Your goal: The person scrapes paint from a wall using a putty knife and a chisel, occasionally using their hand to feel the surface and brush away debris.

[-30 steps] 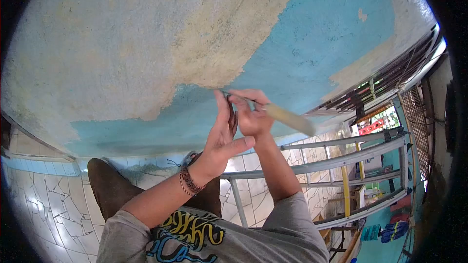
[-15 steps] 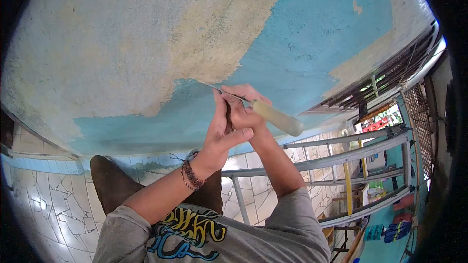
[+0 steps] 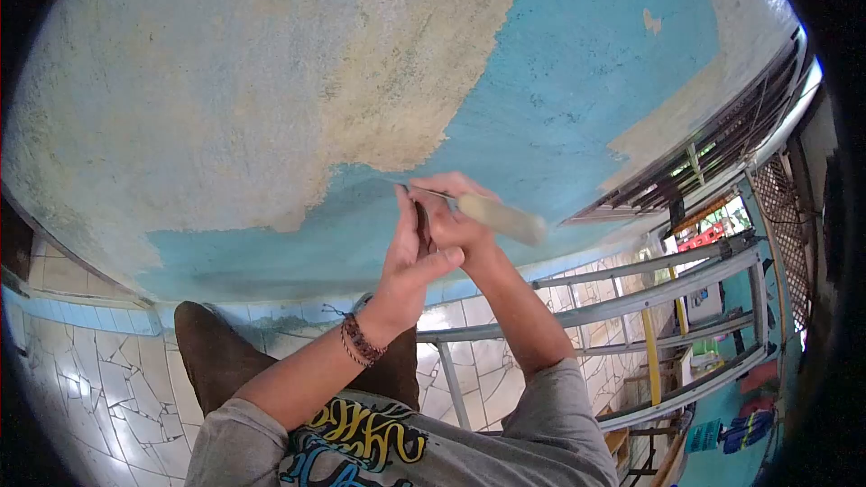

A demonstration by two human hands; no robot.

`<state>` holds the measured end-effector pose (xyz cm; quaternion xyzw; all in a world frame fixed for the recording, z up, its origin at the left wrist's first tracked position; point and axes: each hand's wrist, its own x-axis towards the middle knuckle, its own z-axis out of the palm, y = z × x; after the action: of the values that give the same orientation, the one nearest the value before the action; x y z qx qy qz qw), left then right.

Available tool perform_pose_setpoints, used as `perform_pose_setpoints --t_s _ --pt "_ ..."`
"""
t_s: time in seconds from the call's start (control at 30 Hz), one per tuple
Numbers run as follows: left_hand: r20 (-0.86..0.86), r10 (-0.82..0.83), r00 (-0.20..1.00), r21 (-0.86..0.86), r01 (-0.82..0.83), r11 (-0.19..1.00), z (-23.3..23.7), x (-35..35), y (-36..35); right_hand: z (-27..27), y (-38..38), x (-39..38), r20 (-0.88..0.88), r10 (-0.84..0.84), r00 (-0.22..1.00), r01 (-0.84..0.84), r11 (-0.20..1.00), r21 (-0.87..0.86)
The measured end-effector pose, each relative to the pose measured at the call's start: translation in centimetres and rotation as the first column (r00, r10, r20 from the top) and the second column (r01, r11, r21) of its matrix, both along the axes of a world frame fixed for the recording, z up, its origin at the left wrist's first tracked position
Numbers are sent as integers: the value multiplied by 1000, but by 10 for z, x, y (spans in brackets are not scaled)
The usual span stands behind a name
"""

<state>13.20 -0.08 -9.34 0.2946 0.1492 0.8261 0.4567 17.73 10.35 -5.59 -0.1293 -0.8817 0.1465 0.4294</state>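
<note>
A scraper with a pale, motion-blurred handle [image 3: 501, 219] points down and to the right, its thin blade angled up-left toward the wall. My right hand [image 3: 460, 216] grips it where blade and handle meet. Pressed close beside it is my left hand [image 3: 401, 257], with a braided bracelet at the wrist. Its fingers stretch upward near the blade, and its thumb lies across toward my right wrist. The blade's edge is partly hidden by my fingers. Behind my hands is the painted wall [image 3: 577, 81], blue in places, with large beige and greyish patches.
A metal ladder [image 3: 622, 311] with a yellow brace lies to the right of my arms. Below the wall is a cracked-tile floor [image 3: 108, 397]. A slatted window [image 3: 695, 162] sits at the right end of the wall. Blue-green items [image 3: 704, 436] show at lower right.
The view has shifted slightly, so the wall patches sit a little lower. The scraper's handle has swung slightly left, and both hands stay together at the wall.
</note>
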Motion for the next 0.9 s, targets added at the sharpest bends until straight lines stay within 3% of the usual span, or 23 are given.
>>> perform_pose_setpoints --t_s 0.03,0.13,0.23,0.33,0.37,0.47,0.57,0.67,0.77,0.83,0.9 --pt "-14 32 999 -3 -33 999 1 -1 -1 3 -2 -1 -34 -13 999 14 999 47" --pt "-39 -30 999 23 31 999 8 -7 -1 -14 7 -5 -61 -5 998 -1 994 -107" --pt "15 -61 998 -32 62 998 4 -3 -2 -7 1 -2 20 -35 999 35 999 3" --pt "-43 47 998 10 -46 999 -4 -3 3 -13 1 -6 -118 -33 992 24 997 -77" --pt "-43 7 999 26 -6 1000 -3 -4 1 -17 0 -6 -162 -34 986 14 992 -122" --pt "-79 -46 996 56 51 997 1 -9 0 -2 -3 1 -35 -65 997 60 991 -123" --pt "-78 -3 997 36 6 999 5 -9 1 -14 9 0 -166 1 986 -24 990 -138" --pt "-8 -22 1000 3 22 1000 8 -5 -3 -14 5 -4 -3 41 999 -41 991 -126" --pt "-51 15 999 18 -14 1000 5 -5 -4 -10 -5 -3 -198 -1 980 -35 983 -182" --pt "-25 -50 998 11 50 999 10 -9 -7 -17 0 -7 -176 14 984 -41 988 -149" --pt "-38 -14 999 4 14 1000 8 -7 -7 -15 2 -8 -185 33 982 -62 986 -153"
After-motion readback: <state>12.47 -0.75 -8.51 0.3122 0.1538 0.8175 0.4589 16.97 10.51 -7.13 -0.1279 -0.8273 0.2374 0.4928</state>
